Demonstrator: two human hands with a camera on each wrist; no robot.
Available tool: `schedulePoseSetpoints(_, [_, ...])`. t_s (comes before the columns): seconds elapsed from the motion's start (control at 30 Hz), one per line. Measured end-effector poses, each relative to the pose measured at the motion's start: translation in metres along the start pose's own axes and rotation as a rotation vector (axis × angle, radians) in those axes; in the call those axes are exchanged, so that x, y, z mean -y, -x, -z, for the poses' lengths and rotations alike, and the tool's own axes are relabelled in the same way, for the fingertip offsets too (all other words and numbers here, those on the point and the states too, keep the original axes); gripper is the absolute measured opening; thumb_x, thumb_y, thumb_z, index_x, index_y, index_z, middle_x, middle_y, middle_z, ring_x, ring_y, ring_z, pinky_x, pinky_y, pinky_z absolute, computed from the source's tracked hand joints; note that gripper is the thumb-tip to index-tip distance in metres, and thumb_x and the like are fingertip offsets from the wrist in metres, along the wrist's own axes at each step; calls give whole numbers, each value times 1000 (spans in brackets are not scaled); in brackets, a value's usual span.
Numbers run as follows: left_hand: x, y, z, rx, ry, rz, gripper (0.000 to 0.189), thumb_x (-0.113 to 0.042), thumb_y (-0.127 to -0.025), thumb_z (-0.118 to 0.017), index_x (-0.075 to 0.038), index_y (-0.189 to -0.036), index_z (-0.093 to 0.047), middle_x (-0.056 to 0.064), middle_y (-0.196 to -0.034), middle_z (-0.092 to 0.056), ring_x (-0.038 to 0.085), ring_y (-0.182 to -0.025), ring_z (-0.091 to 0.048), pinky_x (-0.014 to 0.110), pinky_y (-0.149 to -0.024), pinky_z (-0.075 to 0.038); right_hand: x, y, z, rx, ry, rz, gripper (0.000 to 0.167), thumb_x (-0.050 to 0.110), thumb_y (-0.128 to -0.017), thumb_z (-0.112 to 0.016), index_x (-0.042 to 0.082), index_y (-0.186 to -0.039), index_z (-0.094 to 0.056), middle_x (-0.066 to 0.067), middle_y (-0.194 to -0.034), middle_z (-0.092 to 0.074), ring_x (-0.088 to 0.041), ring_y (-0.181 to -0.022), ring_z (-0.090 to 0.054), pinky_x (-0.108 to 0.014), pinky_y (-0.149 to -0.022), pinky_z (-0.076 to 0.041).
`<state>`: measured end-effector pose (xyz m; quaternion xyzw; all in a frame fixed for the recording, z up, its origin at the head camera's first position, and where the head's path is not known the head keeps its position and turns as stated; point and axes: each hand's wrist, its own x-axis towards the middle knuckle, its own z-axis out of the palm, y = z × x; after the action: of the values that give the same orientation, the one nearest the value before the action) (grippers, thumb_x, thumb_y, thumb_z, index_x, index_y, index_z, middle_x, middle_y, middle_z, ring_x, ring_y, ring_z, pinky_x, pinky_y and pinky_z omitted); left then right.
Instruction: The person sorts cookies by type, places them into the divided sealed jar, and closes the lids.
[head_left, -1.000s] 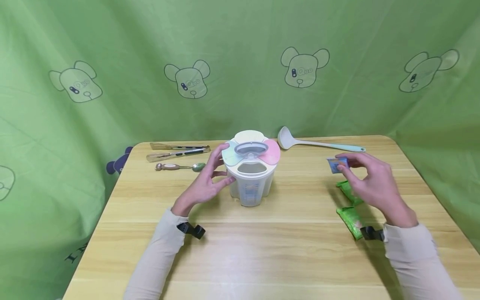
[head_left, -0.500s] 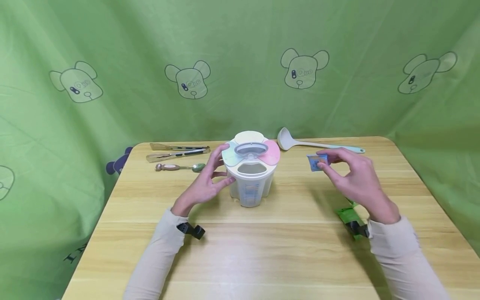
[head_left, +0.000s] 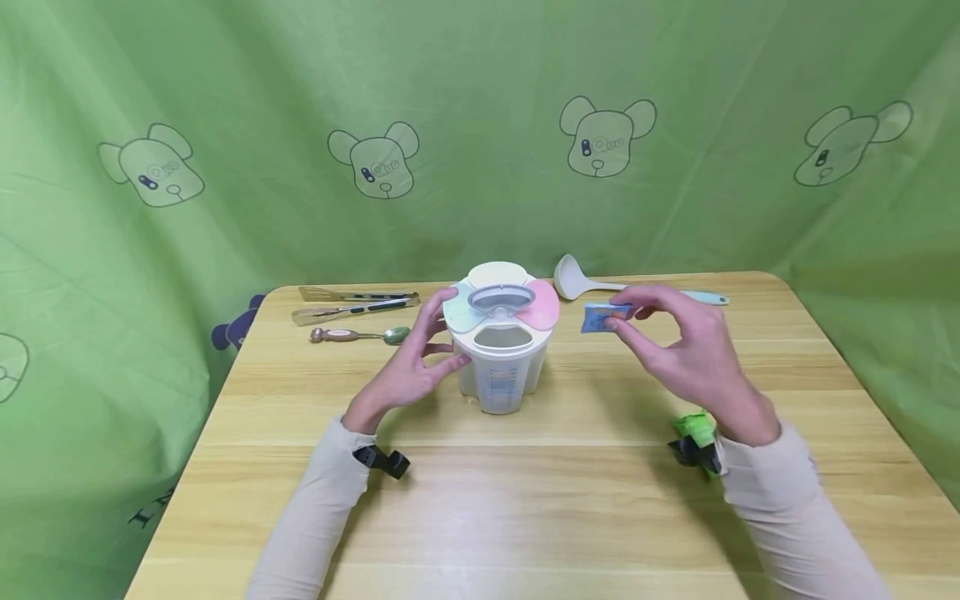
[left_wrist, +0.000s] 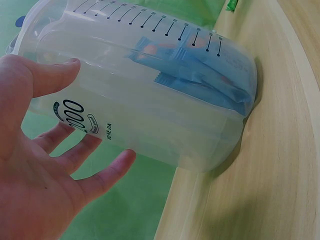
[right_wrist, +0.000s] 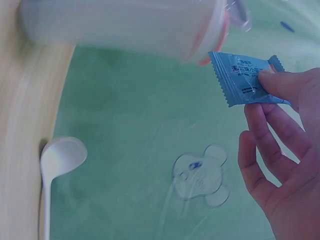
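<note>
A clear plastic storage container (head_left: 502, 385) with a petal-shaped lid in white, blue and pink stands upright on the table. The lid's front opening (head_left: 504, 337) is uncovered. My left hand (head_left: 411, 367) holds the container's left side, thumb on the wall and a finger at the lid's edge. Blue snack packets (left_wrist: 195, 67) lie inside at the bottom in the left wrist view. My right hand (head_left: 686, 346) pinches a small blue snack packet (right_wrist: 245, 80) between thumb and fingers, raised over the table to the right of the container.
Metal tongs (head_left: 356, 310) and a spoon (head_left: 352, 335) lie left of the container. A pale ladle (head_left: 573, 279) rests along the back edge, partly behind the right hand. Green packets (head_left: 697, 427) show beside the right wrist. A green curtain (head_left: 480, 167) hangs behind the table.
My right hand has carried the blue snack packet leftward, closer to the container, and the packet has tilted. The right forearm now covers more of the green packets. The left hand has stayed still.
</note>
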<state>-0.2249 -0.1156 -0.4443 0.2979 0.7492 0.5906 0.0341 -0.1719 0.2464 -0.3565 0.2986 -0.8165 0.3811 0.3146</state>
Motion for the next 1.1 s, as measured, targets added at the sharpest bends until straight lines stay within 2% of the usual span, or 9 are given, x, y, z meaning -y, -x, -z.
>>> schedulePoseSetpoints(0.3, [1, 0, 0, -4, 5, -4, 98, 0, -96, -76, -29, -172, -21, 16, -174, -38, 44, -154, -47, 61, -117, -54, 24, -16, -11, 1, -86, 82, 38, -17, -76, -87, -3, -110, -79, -14, -102, -81, 2, -94, -68, -11, -88, -57])
schedulePoseSetpoints(0.63, [-1, 0, 1, -7, 4, 11, 97, 1, -96, -76, -30, -171, -22, 15, -173, -40, 42, -154, -48, 59, -117, -54, 33, -25, -36, -35, -177, 141, 30, -15, -76, -88, -4, -102, -79, -14, -96, -81, -1, -96, -71, -14, -91, -59])
schedulePoseSetpoints(0.83, [-1, 2, 1, -9, 4, 7, 98, 1, -96, -77, -30, -171, -22, 15, -174, -39, 43, -153, -48, 60, -117, -54, 38, -27, -53, -18, -215, 153, 29, -16, -78, -88, -4, -103, -77, -13, -97, -81, -1, -100, -73, -17, -97, -60])
schedulePoseSetpoints(1.1, [-1, 0, 1, -1, 10, -9, 97, 1, -96, -76, -28, -171, -22, 16, -173, -39, 43, -154, -48, 60, -117, -54, 38, -27, -64, 32, -207, 117, 27, -12, -81, -87, -4, -104, -77, -11, -98, -81, -8, -84, -71, -18, -85, -62])
